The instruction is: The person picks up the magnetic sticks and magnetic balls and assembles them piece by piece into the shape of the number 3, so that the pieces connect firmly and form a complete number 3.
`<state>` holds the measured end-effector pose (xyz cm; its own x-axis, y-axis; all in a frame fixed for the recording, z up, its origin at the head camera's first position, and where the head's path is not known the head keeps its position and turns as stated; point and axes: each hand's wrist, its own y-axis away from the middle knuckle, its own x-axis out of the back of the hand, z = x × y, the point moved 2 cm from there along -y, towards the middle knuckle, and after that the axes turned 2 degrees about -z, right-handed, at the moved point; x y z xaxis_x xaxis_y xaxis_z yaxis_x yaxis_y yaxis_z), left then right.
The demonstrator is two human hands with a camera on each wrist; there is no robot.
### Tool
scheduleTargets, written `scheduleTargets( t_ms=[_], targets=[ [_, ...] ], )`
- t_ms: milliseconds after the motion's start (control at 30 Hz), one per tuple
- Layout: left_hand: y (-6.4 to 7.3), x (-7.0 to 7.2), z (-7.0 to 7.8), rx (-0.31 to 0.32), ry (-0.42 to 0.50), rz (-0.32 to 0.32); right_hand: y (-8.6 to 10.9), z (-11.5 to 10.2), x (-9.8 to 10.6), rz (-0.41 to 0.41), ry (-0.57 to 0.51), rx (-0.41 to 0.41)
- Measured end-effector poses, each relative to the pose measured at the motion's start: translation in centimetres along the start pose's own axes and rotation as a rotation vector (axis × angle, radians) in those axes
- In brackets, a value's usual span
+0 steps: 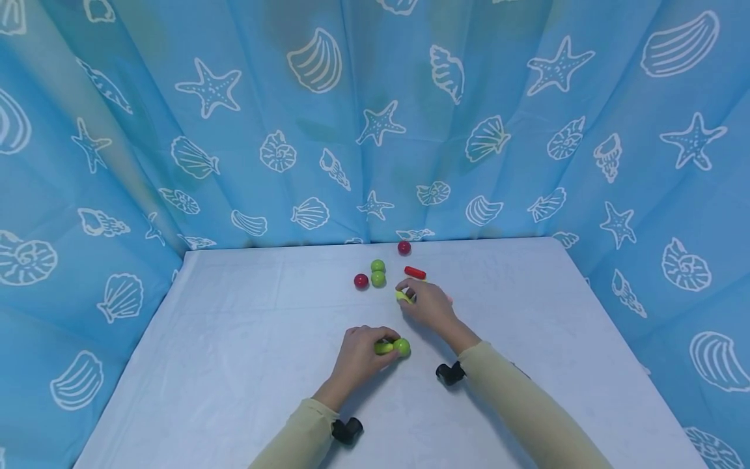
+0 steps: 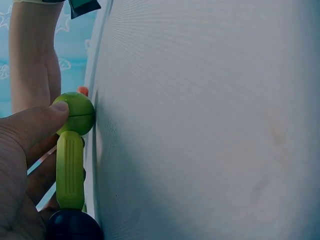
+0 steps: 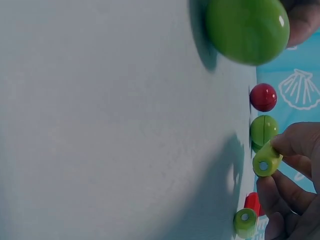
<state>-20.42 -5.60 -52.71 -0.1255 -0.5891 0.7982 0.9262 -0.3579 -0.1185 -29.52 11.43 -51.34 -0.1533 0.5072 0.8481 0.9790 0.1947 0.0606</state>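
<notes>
White cloth covers the counter (image 1: 234,345), which fills the lower half of the head view. Left of its lower centre, the left grip (image 1: 364,352) is closed round a joined piece: the thumb presses a green ball (image 1: 402,347) fixed to a ribbed rod (image 2: 70,172), yellow-green, with a dark ball (image 2: 74,227) at the rod's other end — that one shows only at the bottom left of the left wrist view.

Further up and slightly right, the right grip (image 1: 430,306) pinches a short rod (image 3: 271,156) between thumb and fingers, a pale disc (image 3: 263,165) showing on its end.

Just beyond that hand lies a red rod (image 1: 415,272); near it, at the lower right of the right wrist view, is a second green rod (image 3: 245,222). Around the middle of the head view sit a pair of green balls (image 1: 377,279) close together, a red ball (image 1: 361,281) to their left, and another red ball (image 1: 404,248) by the far edge.

Behind hangs a blue curtain (image 1: 246,176) — printed with white shells and starfish.
</notes>
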Motion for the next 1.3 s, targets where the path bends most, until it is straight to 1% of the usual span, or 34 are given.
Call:
scheduleTargets(
  t_ms=[333,633,800,967,1067,1300],
  targets=[
    [0.0,0.0,0.0,0.004,-0.004,-0.004,1.4,0.5,-0.1,0.000,-0.103,0.020],
    [0.0,0.1,0.1,0.014,0.007,-0.017,2.3,1.3,-0.3,-0.032,-0.214,-0.028],
    [0.0,0.1,0.2,0.019,0.014,-0.019,2.7,1.6,-0.4,-0.055,-0.307,-0.046],
    [0.1,0.1,0.2,0.018,0.019,-0.012,3.0,1.8,-0.5,-0.104,-0.406,-0.070],
    [0.1,0.0,0.2,0.014,0.016,-0.006,3.1,1.8,-0.6,-0.119,-0.437,-0.077],
    [0.2,0.0,0.1,0.002,0.012,0.000,3.5,1.5,-0.6,-0.134,-0.469,-0.116]
  ],
)
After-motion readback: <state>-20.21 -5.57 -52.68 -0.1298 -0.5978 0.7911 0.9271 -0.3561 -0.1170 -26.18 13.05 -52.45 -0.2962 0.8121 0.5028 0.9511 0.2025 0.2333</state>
